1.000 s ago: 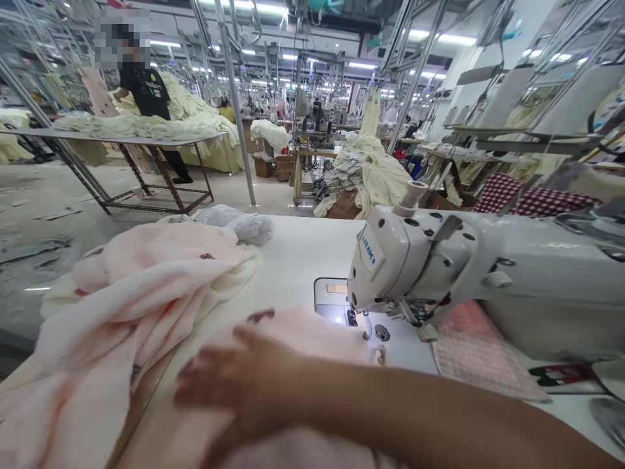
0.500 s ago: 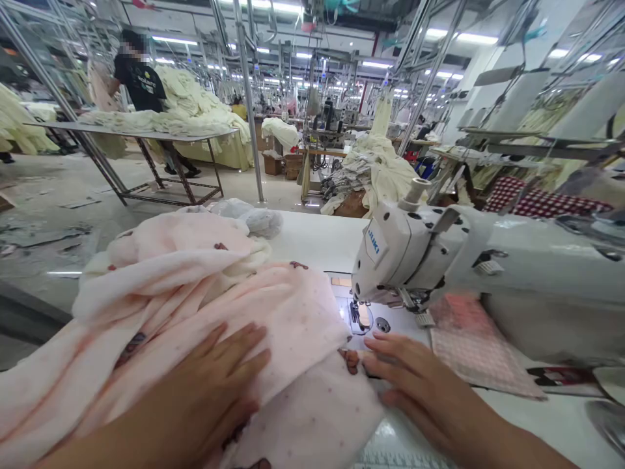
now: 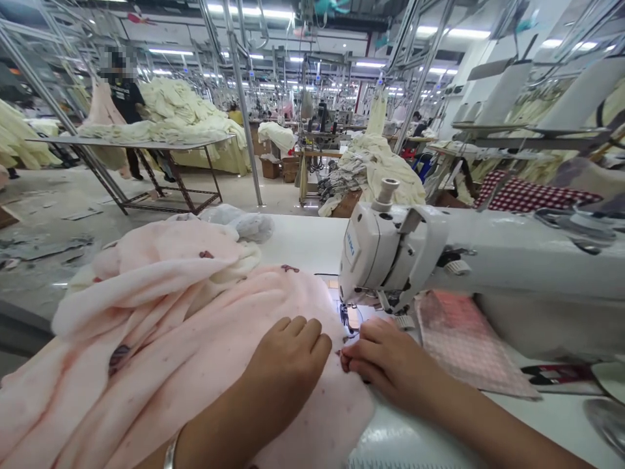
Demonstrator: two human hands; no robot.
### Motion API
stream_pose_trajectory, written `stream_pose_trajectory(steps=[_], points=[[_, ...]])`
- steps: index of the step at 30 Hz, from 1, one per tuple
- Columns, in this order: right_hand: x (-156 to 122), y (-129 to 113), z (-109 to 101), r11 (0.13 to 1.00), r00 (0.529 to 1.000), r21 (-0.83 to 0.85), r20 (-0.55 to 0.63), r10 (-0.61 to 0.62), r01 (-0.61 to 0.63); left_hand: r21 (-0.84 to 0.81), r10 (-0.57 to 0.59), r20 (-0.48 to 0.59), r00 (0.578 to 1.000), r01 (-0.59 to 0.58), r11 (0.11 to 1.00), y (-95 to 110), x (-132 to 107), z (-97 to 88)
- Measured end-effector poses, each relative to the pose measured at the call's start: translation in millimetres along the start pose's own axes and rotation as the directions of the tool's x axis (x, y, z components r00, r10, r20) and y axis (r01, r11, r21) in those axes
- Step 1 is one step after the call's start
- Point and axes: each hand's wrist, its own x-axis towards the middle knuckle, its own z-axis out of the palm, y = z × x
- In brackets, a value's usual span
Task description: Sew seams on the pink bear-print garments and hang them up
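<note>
A soft pink fabric [image 3: 209, 365] with small dots and dark printed figures spreads over the left of the machine table. My left hand [image 3: 293, 355] rests on it, fingers curled down and closed on the cloth. At the fabric's right edge, my right hand [image 3: 378, 358] pinches the cloth between thumb and fingers, beside a dark figure. Just beyond the right fingertips stand the presser foot and needle area [image 3: 349, 316] of a white sewing machine [image 3: 390, 254], lit by a small lamp. Both sets of fingertips are partly hidden.
A pink checked cloth [image 3: 469, 345] lies under the machine arm, with a red-and-black item [image 3: 556, 376] to its right. Clear plastic [image 3: 239, 221] sits behind the fabric. Farther back, a person [image 3: 124, 98] stands by a table [image 3: 161, 140] piled with cream cloth.
My left hand has moved right and its spread fingers have curled. My right hand has closed on the fabric's edge near the presser foot. The view has shifted slightly.
</note>
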Motion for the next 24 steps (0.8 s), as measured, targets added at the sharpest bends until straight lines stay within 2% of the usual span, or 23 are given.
stream_pose_trajectory(steps=[3,6,8,10,12,14,17,20,24], points=[[2.0,2.1,-5.0,1.0,1.0,0.021,0.014,0.018,-0.018,-0.115,-0.085,0.091,0.992,0.095,0.989,5.6,-1.1,1.2],[5.7,1.1,-10.5,0.998,0.998,-0.009,0.03,0.058,-0.057,-0.064,-0.137,0.118,0.984,0.146,0.987,9.0,1.4,6.3],[8.9,-1.1,-10.9,0.998,0.998,-0.045,0.028,0.048,-0.047,0.008,-0.12,0.039,0.992,0.12,0.993,8.7,3.1,10.2],[12.1,-2.5,-7.1,0.997,1.0,-0.078,-0.013,0.008,-0.009,0.028,-0.074,-0.083,0.994,0.076,0.997,6.9,4.1,12.4],[13.9,-1.3,-0.9,0.994,0.997,-0.105,-0.066,-0.032,0.025,-0.01,-0.044,-0.199,0.979,0.042,0.999,4.8,4.3,12.3],[13.6,3.2,4.6,0.991,0.992,-0.131,-0.126,-0.022,0.006,-0.085,-0.048,-0.285,0.957,0.024,0.996,3.6,3.8,11.5],[10.3,12.8,7.0,0.977,0.975,-0.201,-0.22,0.023,-0.068,-0.186,-0.063,-0.346,0.936,-0.003,0.983,4.3,2.7,12.6],[6.9,19.3,1.8,0.957,0.963,-0.269,-0.266,0.036,-0.11,-0.216,-0.043,-0.274,0.961,-0.018,0.976,6.6,2.2,16.6],[2.5,18.0,-10.7,0.955,0.965,-0.285,-0.263,0.001,-0.078,-0.218,-0.039,-0.05,0.998,0.027,0.976,7.3,3.9,16.4]])
